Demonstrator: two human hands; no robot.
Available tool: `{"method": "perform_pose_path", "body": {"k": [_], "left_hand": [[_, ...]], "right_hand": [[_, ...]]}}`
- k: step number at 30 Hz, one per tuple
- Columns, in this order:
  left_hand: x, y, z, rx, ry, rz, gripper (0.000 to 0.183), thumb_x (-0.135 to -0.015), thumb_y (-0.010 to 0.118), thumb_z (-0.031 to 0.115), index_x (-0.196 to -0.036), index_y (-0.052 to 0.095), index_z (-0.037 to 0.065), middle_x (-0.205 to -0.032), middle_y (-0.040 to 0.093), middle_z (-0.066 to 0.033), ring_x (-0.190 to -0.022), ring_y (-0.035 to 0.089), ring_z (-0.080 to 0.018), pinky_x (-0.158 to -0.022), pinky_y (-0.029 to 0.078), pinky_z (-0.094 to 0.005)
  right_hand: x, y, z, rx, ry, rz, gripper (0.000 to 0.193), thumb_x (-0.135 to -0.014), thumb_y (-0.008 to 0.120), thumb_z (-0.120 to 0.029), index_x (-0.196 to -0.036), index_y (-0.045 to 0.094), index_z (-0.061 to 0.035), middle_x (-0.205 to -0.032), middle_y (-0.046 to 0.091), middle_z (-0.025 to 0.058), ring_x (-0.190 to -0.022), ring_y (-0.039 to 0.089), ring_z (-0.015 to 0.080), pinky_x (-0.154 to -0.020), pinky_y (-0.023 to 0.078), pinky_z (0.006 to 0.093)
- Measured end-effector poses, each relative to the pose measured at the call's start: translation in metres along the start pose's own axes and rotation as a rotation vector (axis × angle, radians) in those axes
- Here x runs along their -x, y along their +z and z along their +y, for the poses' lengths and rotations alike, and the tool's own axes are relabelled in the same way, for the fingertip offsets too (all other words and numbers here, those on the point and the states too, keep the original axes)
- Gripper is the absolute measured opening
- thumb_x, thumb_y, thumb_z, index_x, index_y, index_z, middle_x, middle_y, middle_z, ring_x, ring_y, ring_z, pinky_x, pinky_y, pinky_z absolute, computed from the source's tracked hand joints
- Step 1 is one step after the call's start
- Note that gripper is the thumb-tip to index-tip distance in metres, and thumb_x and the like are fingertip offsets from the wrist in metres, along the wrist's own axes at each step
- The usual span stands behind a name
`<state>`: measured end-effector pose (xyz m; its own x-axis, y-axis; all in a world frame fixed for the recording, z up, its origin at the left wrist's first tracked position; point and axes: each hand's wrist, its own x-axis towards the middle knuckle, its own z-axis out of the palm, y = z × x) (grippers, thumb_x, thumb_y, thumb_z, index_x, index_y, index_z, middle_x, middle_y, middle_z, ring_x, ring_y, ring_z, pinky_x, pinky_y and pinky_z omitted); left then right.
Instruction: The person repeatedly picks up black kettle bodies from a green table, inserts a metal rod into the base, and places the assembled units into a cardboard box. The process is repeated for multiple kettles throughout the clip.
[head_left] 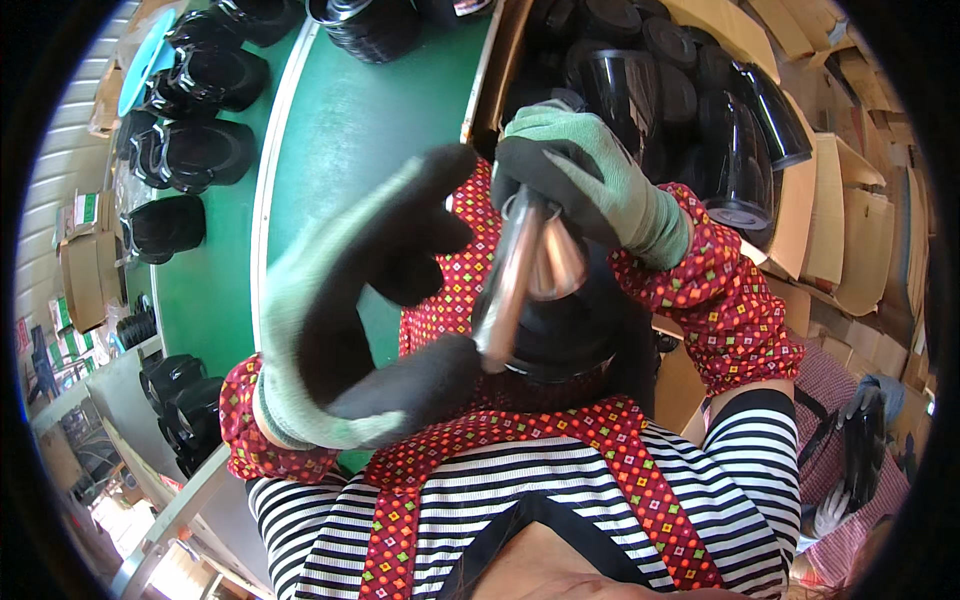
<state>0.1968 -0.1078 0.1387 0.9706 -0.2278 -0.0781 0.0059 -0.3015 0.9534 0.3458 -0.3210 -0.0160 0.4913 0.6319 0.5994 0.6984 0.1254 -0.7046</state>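
My left hand (pixel 350 300), in a green and black glove, is open with its fingers spread. Its thumb reaches the lower end of a shiny, elongated metal-toned piece (pixel 512 285), blurred by motion. My right hand (pixel 580 180), gloved alike, closes around the upper end of this piece. What its fingers cover is hidden. Just beneath my right hand sits a glossy black rounded part (pixel 560 335), close to my apron; I cannot tell whether it is joined to the metal-toned piece.
A green belt or worktop (pixel 370 120) stretches ahead, with black pot-like housings (pixel 205 155) along its left side. At the right, a cardboard box (pixel 795 220) holds several glossy black cylinders (pixel 735 160). Another person's gloved hand (pixel 870 398) holds a black part at far right.
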Motion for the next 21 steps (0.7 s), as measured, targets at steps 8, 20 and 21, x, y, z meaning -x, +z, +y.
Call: {"method": "perform_pose_path", "body": {"k": [8, 20, 21], "left_hand": [[-0.038, 0.062, -0.073, 0.184, 0.654, -0.263, 0.043, -0.09, 0.07, 0.037, -0.115, 0.074, 0.002, -0.116, 0.066, -0.0189, -0.113, 0.063, -0.0407, -0.108, 0.044, -0.0575], [-0.029, 0.1, -0.024, -0.084, 0.435, -0.17, 0.041, -0.082, 0.074, 0.031, -0.116, 0.071, 0.008, -0.114, 0.061, -0.0119, -0.11, 0.059, -0.0349, -0.106, 0.042, -0.0576], [-0.026, 0.114, -0.022, -0.187, 0.412, -0.107, 0.045, -0.079, 0.074, 0.034, -0.116, 0.071, 0.009, -0.116, 0.061, -0.0123, -0.108, 0.059, -0.0349, -0.104, 0.043, -0.0559]], "right_hand": [[0.07, 0.023, -0.001, -0.214, 0.156, -0.006, 0.028, -0.102, 0.063, -0.016, -0.124, 0.064, 0.0008, -0.119, 0.069, 0.0177, -0.116, 0.064, 0.0372, -0.105, 0.048, 0.0467], [0.059, 0.016, -0.014, -0.27, 0.157, -0.085, 0.03, -0.102, 0.054, -0.029, -0.099, 0.065, -0.002, -0.1, 0.062, 0.0147, -0.099, 0.06, 0.0344, -0.115, 0.038, 0.053], [0.061, 0.022, -0.007, -0.26, 0.057, -0.102, 0.026, -0.102, 0.054, -0.027, -0.103, 0.063, -0.0017, -0.103, 0.06, 0.0147, -0.101, 0.06, 0.0339, -0.116, 0.038, 0.0543]]}}
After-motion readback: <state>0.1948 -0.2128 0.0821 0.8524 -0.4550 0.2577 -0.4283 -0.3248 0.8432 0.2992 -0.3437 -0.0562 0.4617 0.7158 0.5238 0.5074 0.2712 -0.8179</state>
